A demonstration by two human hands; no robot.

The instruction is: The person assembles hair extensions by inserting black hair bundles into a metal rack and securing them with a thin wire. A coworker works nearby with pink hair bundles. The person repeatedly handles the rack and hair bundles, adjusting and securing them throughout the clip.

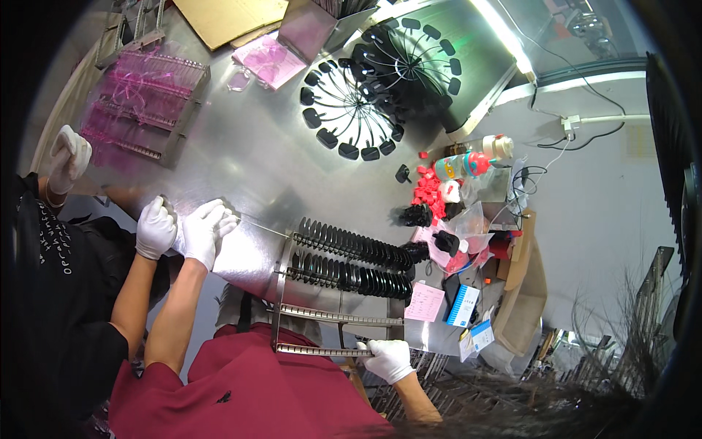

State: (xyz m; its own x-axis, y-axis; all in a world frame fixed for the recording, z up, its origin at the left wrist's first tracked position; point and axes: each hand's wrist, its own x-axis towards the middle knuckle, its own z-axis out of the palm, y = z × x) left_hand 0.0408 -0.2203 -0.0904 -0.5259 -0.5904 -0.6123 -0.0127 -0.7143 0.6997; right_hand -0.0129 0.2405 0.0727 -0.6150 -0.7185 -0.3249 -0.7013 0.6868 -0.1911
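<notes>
A metal rack [340,318] lies on my side of the steel table, partly over its near edge. Two of its rows carry several glossy black oval pieces [351,252]; the two nearer notched rails hold none. My white-gloved right hand [389,361] is closed around the end of the nearest rail. Left of the rack, my gloved left hand [208,230] has its fingertips pinched on a thin rod [263,228] that reaches toward the rack's upper left corner. Beside it are a co-worker's gloved hands [156,228], one closed near mine and one farther left.
A rack of pink translucent pieces [142,110] stands at the far left. Round stands with black pads [358,110] are at the back. Bottles [457,166], red bits [426,192], pink paper [424,301] and a blue-white box [462,306] crowd the right side.
</notes>
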